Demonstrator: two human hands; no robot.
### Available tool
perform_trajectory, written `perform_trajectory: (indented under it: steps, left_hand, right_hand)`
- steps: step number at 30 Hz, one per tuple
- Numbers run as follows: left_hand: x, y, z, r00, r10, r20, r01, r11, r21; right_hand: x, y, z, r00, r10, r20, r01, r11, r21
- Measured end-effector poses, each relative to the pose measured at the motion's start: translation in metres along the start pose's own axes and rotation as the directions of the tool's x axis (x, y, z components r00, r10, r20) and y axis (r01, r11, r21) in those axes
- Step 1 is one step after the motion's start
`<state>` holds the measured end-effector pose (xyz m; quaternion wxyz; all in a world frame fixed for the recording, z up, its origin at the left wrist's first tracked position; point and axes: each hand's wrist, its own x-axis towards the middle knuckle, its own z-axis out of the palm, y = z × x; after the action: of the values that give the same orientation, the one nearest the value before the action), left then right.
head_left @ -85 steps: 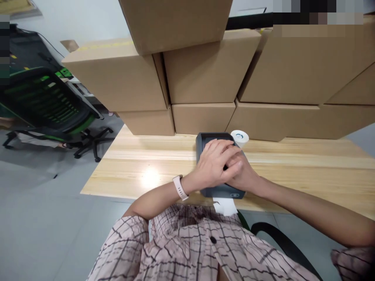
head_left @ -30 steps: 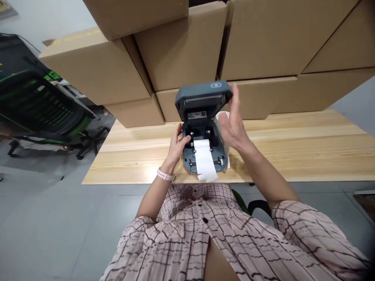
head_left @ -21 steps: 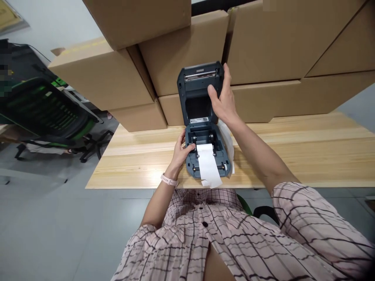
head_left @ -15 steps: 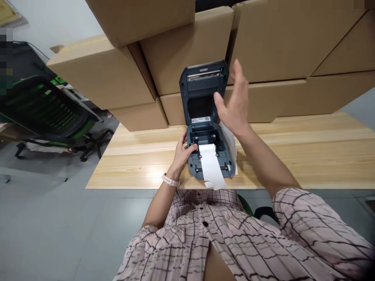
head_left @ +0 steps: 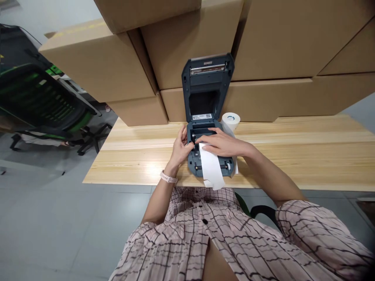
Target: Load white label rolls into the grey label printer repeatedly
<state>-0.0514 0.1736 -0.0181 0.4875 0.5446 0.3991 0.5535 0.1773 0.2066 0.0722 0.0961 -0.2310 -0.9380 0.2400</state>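
A dark label printer [head_left: 191, 162] stands on the table with its lid [head_left: 205, 84] raised. White label paper [head_left: 211, 168] runs down over its front and past the table edge. My left hand [head_left: 180, 146] grips the printer's left side, thumb over the rim and fingers outside. Inside the bay, my right hand [head_left: 221, 143] lies over the upper end of the paper, fingers stretched and apart; it hides part of the bay. A white paper roll [head_left: 231, 120] stands behind the printer's right side, with a loose strip hanging beside the printer.
Cardboard boxes [head_left: 99, 66] are stacked along the back of the wooden table [head_left: 293, 152], close behind the raised lid. An office chair [head_left: 38, 101] stands at the left. The table's front edge runs just before my body.
My right hand has come down from beside the raised lid into the printer bay, onto the paper. The white roll behind it now shows. My left hand stays at the printer's side.
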Motion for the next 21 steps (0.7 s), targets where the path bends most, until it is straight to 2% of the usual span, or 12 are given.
perform_trajectory:
  steps: [4, 7, 9, 10, 12, 14, 15, 18, 21]
  left_hand:
    - [-0.003, 0.005, -0.005, 1.000, -0.023, 0.008, 0.024, 1.000, -0.010]
    - [-0.005, 0.008, -0.002, 1.000, -0.004, -0.011, 0.004, 1.000, -0.004]
    - [-0.006, 0.009, 0.001, 0.999, 0.009, -0.035, -0.009, 1.000, 0.012]
    - [-0.007, 0.010, 0.002, 0.999, 0.012, -0.048, -0.011, 1.000, 0.022]
    - [-0.007, 0.010, 0.003, 0.998, 0.008, -0.067, -0.005, 0.999, 0.037]
    - [-0.007, 0.011, 0.003, 0.997, -0.003, -0.074, 0.006, 0.999, 0.044]
    - [-0.008, 0.012, 0.003, 0.997, -0.009, -0.075, 0.012, 0.999, 0.044]
    - [-0.008, 0.015, 0.002, 0.997, -0.018, -0.073, 0.021, 0.999, 0.035]
    - [-0.009, 0.017, 0.002, 0.998, -0.018, -0.067, 0.021, 0.999, 0.038]
  right_hand:
    - [-0.024, 0.000, -0.021, 0.998, -0.059, -0.012, 0.060, 0.957, 0.284]
    - [-0.070, 0.001, -0.037, 0.988, -0.070, -0.136, 0.132, 0.841, 0.525]
    - [-0.109, 0.007, -0.043, 0.972, -0.035, -0.234, 0.168, 0.798, 0.579]
    - [-0.126, 0.012, -0.044, 0.967, 0.025, -0.255, 0.130, 0.812, 0.570]
    - [-0.153, 0.025, -0.040, 0.946, 0.214, -0.243, -0.064, 0.859, 0.508]
    - [-0.163, 0.039, -0.028, 0.891, 0.407, -0.201, -0.280, 0.841, 0.462]
    - [-0.163, 0.046, -0.020, 0.862, 0.474, -0.178, -0.348, 0.810, 0.472]
    - [-0.149, 0.060, 0.005, 0.816, 0.570, -0.096, -0.413, 0.692, 0.592]
    - [-0.143, 0.067, 0.014, 0.824, 0.567, -0.008, -0.422, 0.622, 0.660]
